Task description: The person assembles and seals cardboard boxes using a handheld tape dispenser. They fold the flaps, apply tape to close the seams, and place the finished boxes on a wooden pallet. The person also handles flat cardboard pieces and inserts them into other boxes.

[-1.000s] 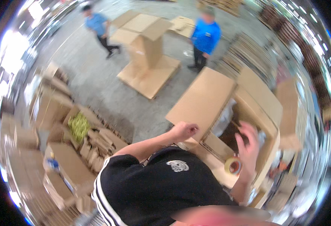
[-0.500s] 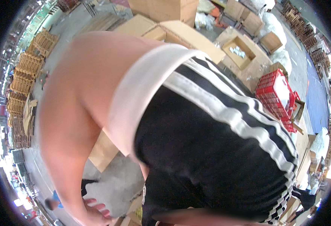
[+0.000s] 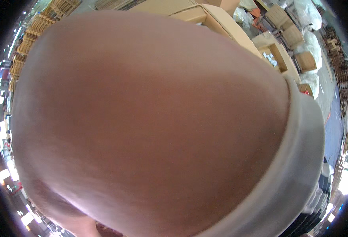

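Neither my left hand nor my right hand shows in the head view. A person's bare torso [image 3: 154,118] fills most of the picture, very close, and hides nearly everything behind it. Along its right side runs a wide white waistband [image 3: 296,158]. Dark striped shorts [image 3: 314,207] show in part below the band. At the lower left edge a piece of an arm [image 3: 83,227] appears; its hand is out of the picture. Whose arm it is, I cannot tell.
An open cardboard box [image 3: 229,25] stands beyond the torso. Right of it, a smaller carton [image 3: 282,57] holds small pale pieces. Clear plastic bags [image 3: 309,45] lie farther right, near a blue floor sheet [image 3: 333,138]. Stacked wooden frames [image 3: 33,31] line the far left.
The torso has come much closer and now covers the middle. The hanging hand, most of the shorts and the red crate have gone from sight. The boxes have shifted up and right.
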`<act>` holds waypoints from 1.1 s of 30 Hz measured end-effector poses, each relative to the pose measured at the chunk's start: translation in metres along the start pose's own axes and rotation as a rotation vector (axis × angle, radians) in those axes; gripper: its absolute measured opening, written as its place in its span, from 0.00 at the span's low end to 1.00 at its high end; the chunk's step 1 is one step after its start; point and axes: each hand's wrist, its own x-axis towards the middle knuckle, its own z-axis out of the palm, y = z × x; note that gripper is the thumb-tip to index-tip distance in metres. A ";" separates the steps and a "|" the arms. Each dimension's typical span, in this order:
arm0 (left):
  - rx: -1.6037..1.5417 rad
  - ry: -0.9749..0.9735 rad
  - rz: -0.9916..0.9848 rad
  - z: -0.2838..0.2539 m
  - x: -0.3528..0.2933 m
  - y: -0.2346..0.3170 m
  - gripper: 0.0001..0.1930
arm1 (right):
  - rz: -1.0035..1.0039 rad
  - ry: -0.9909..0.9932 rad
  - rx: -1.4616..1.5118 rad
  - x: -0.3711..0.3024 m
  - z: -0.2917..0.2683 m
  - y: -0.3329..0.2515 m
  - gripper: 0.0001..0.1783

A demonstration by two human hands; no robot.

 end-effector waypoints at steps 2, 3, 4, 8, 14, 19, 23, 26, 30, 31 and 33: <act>0.023 0.068 -0.031 -0.022 -0.005 -0.001 0.14 | -0.009 -0.008 0.002 0.006 0.004 -0.001 0.17; 0.034 0.106 -0.045 -0.034 -0.008 -0.001 0.14 | -0.016 -0.020 -0.005 0.010 0.006 -0.002 0.16; 0.047 0.142 -0.060 -0.044 -0.010 -0.002 0.14 | -0.026 -0.029 -0.010 0.012 0.008 -0.002 0.16; 0.102 0.287 -0.137 -0.085 -0.018 -0.005 0.14 | -0.038 -0.063 -0.036 0.022 0.017 -0.008 0.16; 0.147 0.398 -0.168 -0.144 -0.026 -0.002 0.14 | 0.006 -0.032 -0.049 0.027 0.019 -0.006 0.15; 0.132 0.208 -0.046 -0.120 0.007 0.002 0.14 | 0.168 0.102 0.050 0.003 0.007 0.033 0.14; 0.065 -0.058 0.061 -0.055 0.026 0.014 0.14 | 0.208 0.123 0.067 -0.008 0.007 0.040 0.14; -0.002 -0.301 0.141 -0.004 0.032 0.034 0.14 | 0.191 0.096 0.041 -0.004 0.009 0.035 0.14; -0.092 -0.681 0.264 0.073 0.035 0.065 0.14 | 0.206 0.086 0.020 -0.004 0.006 0.035 0.13; -0.098 -0.772 0.287 0.090 0.036 0.071 0.14 | 0.206 0.093 0.007 -0.008 0.004 0.036 0.13; -0.113 -0.943 0.327 0.130 0.037 0.087 0.14 | 0.232 0.087 -0.014 -0.023 0.002 0.039 0.13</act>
